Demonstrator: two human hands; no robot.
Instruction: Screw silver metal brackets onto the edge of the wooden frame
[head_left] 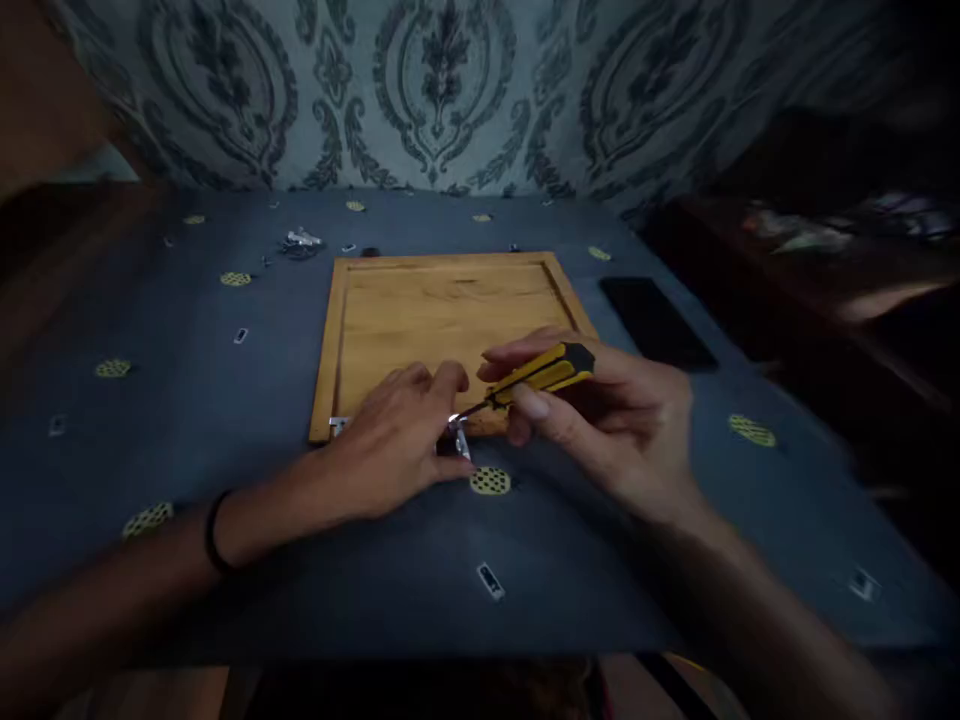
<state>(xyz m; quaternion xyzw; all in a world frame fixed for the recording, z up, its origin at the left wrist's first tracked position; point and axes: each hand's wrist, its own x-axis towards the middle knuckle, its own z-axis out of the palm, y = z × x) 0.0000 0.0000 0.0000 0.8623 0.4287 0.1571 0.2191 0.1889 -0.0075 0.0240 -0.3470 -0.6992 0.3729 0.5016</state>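
Observation:
A framed wooden panel [442, 300] lies flat on the cloth-covered table. At its near edge, my left hand [397, 435] is closed with thumb and forefinger on a small shiny metal fitting [462, 440]; its exact kind is hard to make out. My right hand [622, 420] grips a screwdriver [544, 375] by its yellow and black handle. The shaft slants down to the left, and its tip meets the fitting or lies very close to it. Another silver metal piece [339, 425] shows at the panel's near left corner, partly hidden by my left hand.
A black phone-like slab [658, 322] lies right of the panel. Several small metal parts [301, 240] are heaped at the far left. The blue-grey tablecloth [300, 590] has a pineapple print. Patterned fabric [442, 90] rises behind, and dark furniture [847, 290] stands at right.

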